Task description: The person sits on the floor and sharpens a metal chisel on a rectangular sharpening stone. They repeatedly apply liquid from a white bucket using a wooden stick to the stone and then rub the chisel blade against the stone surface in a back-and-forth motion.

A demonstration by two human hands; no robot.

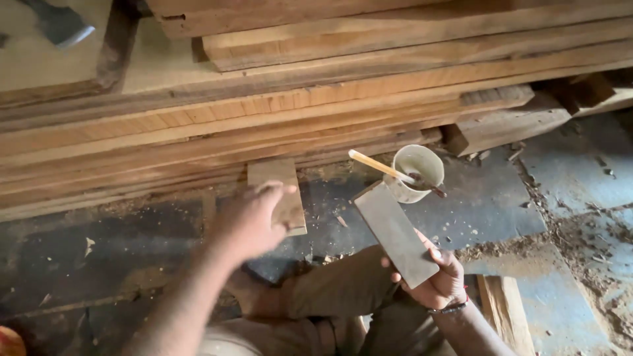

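Note:
My right hand (pixel 440 280) grips the near end of a flat grey rectangular block (pixel 394 233), held tilted above my knee. My left hand (pixel 249 221) is blurred, fingers apart, reaching over a small flat wooden board (pixel 282 192) that lies on the floor against the timber stack; whether it touches the board I cannot tell. A white cup (pixel 417 173) stands on the floor just beyond the grey block, with a wooden stick (pixel 381 167) resting across its rim.
A large stack of long wooden planks (pixel 316 99) fills the far side. A short timber offcut (pixel 504 126) lies at its right end. Sawdust and chips litter the floor at right. Another plank piece (pixel 508 310) lies beside my right wrist.

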